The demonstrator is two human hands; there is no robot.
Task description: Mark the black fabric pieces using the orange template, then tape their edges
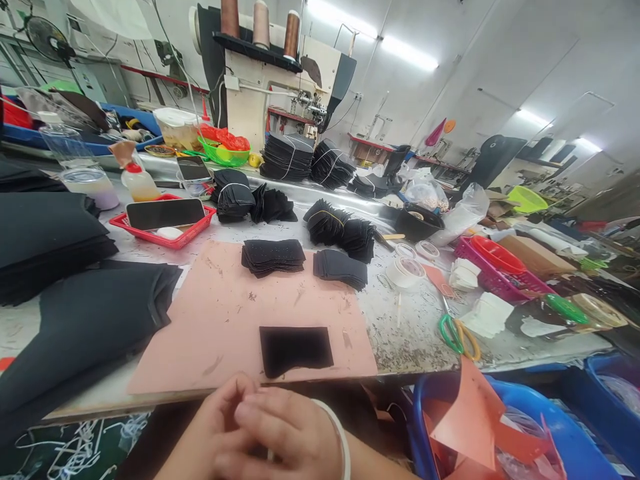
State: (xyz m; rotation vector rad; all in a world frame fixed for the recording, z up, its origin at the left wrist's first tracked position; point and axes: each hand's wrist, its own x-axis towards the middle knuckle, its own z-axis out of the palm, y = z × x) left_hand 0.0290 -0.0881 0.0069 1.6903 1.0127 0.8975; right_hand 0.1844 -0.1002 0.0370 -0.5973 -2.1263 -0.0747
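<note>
My left hand point(216, 421) and my right hand point(287, 430) meet just in front of the table's near edge, with their fingers curled together. Whatever lies between them, if anything, is hidden. A white band point(341, 437) circles my right wrist. Right beyond my fingers, a single black rectangular piece point(296, 348) lies flat on a pink sheet point(225, 320). Toward the back of that sheet are two stacks of black pieces, a wider stack point(273, 256) and a narrower stack point(340, 267).
Large dark panels point(95, 313) lie at left. A red basket point(183, 233) holds a phone point(165, 213). Scissors point(453, 333) and a white tape roll point(405, 271) rest at right. Below stands a blue bin point(425, 407) with pink scraps. A sewing machine point(250, 90) stands behind.
</note>
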